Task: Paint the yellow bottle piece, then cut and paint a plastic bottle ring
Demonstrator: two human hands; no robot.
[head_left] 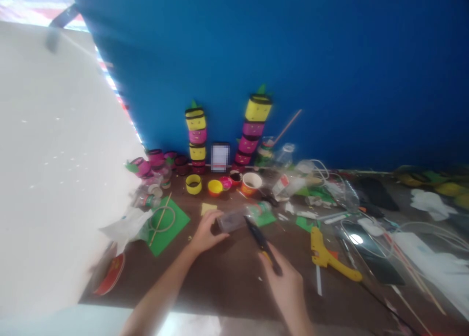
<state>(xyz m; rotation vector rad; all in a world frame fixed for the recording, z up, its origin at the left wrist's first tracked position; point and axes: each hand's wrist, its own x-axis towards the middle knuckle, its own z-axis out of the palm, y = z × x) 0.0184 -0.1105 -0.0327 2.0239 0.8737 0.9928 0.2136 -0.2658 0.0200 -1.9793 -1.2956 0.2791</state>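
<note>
My left hand [207,234] is closed around one end of a clear plastic bottle [234,220], which lies on its side just above or on the brown table. The bottle's other end, with a green-and-white label, points right and looks blurred. In my right hand [285,280] is a black-and-yellow utility knife [261,241]. Its tip points up and left, close to the bottle's side; I cannot tell whether it touches. A green sheet [266,219] lies partly beneath the bottle's right end, and a small yellow paper [208,208] lies behind my left hand.
Right of my hand lies a yellow glue gun [324,253], with a phone [377,258] and cables beyond. Small paint cups [215,187] and a larger cup [251,183] stand behind. Two colourful stacked towers [197,136] lean near the blue wall. A green sheet [172,223] is at left.
</note>
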